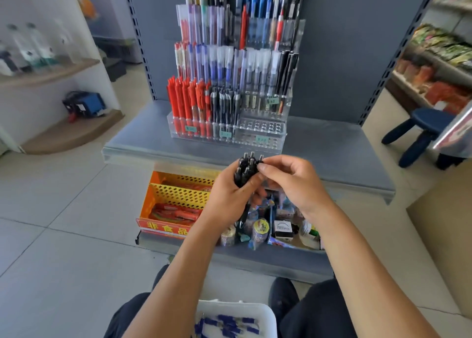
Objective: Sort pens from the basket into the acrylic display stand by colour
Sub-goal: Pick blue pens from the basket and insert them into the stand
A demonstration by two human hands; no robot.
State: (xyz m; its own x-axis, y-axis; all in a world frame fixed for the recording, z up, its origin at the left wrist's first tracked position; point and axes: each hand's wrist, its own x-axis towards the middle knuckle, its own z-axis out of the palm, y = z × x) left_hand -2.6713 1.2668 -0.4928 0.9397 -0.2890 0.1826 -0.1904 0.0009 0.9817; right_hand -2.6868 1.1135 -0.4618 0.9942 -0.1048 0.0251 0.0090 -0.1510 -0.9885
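Two hands, basket [260, 309] cut off, pens [246, 170] blurred

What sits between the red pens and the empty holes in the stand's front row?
Head view: a group of black pens stands between the red pens and the empty holes of the acrylic stand.

top pens on the acrylic display stand [258, 133] run off the frame, price tags are too blurry to read, and the white basket [258, 312] is cropped at the bottom
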